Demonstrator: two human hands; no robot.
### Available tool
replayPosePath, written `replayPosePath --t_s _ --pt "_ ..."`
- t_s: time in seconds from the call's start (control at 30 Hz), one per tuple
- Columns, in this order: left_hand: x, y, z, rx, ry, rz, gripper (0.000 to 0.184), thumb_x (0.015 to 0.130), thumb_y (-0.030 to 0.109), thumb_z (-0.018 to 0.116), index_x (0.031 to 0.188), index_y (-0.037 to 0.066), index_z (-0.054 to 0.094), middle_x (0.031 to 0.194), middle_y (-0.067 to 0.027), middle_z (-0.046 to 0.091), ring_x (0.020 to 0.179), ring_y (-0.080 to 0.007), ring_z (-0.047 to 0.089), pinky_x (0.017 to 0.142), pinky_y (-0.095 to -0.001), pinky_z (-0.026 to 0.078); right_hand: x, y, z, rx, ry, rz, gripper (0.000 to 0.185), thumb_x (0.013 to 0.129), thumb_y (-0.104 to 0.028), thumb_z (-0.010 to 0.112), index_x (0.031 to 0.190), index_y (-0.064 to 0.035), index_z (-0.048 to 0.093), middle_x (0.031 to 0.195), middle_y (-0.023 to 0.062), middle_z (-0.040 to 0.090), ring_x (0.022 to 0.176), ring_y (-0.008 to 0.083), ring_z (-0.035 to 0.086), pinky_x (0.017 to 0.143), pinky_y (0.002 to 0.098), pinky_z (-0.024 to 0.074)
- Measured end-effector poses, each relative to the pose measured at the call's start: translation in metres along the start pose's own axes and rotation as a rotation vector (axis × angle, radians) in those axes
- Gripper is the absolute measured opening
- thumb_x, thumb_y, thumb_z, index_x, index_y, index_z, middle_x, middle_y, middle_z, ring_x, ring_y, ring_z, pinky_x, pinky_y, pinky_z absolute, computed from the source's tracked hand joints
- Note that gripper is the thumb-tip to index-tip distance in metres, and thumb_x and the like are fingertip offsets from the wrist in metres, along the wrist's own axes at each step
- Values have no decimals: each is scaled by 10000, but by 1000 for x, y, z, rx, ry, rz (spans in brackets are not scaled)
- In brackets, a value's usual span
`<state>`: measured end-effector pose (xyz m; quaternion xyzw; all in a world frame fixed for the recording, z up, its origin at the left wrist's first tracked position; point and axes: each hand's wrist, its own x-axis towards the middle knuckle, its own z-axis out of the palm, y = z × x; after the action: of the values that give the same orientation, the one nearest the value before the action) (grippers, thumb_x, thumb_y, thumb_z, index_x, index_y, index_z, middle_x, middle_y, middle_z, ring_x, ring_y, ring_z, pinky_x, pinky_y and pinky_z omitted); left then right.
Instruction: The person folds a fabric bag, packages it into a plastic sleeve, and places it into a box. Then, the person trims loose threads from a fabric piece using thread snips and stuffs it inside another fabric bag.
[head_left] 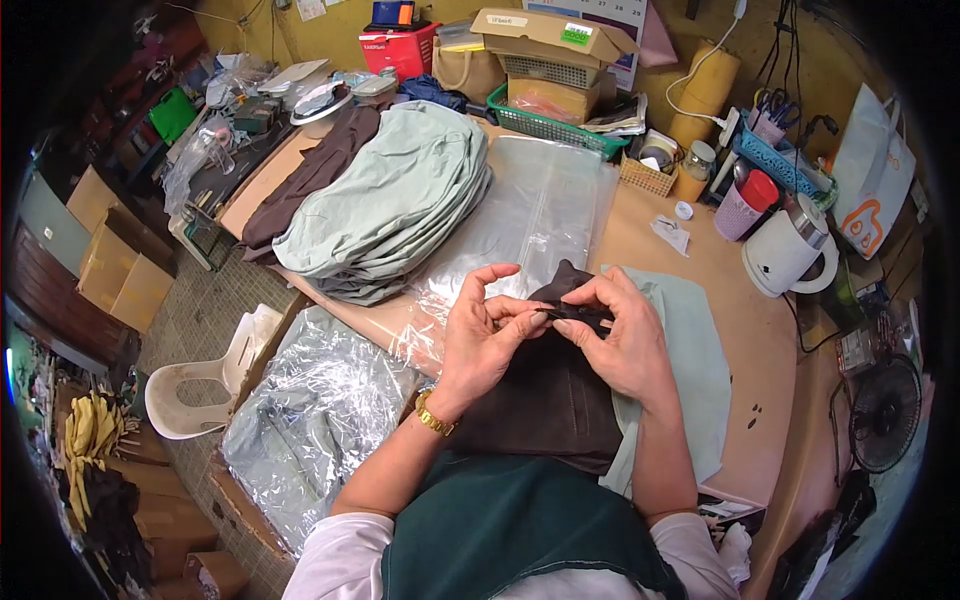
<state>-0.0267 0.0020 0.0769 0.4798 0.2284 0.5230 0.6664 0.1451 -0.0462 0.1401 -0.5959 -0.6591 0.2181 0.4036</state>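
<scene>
Both hands meet over a dark brown garment [540, 405] that hangs from the table's edge towards my lap. My left hand [490, 325] pinches a fold of its cloth between thumb and fingers, with the index finger raised. Opposite it, my right hand [620, 330] pinches the same bunched part of the garment from the other side. What exactly lies between the fingertips is too small to make out. Pale green cloth [690, 370] lies flat on the table beside my right forearm.
A heap of pale green garments [390, 190] lies at the back left, beside clear plastic bags [540, 190]. Plastic-wrapped clothing [310, 420] sits at lower left near a white chair [205, 385]. A white kettle [790, 250], purple cup [745, 205] and fan [885, 412] stand at right.
</scene>
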Motion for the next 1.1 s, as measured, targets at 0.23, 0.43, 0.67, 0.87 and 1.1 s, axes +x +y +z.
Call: replayPosePath --t_s 0.23,0.43,0.67,0.87,1.1 --pt "-1 4 1 49 -61 -11 515 883 -30 643 1289 8 328 929 -144 685 846 -170 686 774 -265 577 8 27 -2 255 -138 2 282 737 -190 809 867 -23 623 784 44 602 735 138 557 642 288 447" --pt "-2 7 3 52 -71 -36 483 885 -48 630 1260 19 332 911 -120 678 840 -162 687 758 -252 572 13 32 -6 350 -236 52 273 758 -106 803 896 -39 578 786 -17 569 725 48 531 667 211 438" --pt "0 10 6 97 -63 -12 441 888 -16 644 1236 -5 373 901 -123 695 819 -158 691 718 -237 569 14 46 17 718 -156 52 217 794 -132 785 853 -18 610 733 -47 536 684 23 487 643 202 418" --pt "15 23 -43 316 322 124 207 953 169 613 1071 0 603 741 -12 623 522 -12 475 483 -155 395 13 69 17 611 3 121 272 799 -158 788 694 -23 576 640 -66 490 630 16 396 551 218 321" --pt "20 12 -10 711 -32 185 233 920 219 664 1046 24 677 739 45 532 546 -17 434 486 -180 343 12 54 23 496 -46 24 269 791 -152 790 681 -22 582 634 -62 484 608 27 367 538 228 304"
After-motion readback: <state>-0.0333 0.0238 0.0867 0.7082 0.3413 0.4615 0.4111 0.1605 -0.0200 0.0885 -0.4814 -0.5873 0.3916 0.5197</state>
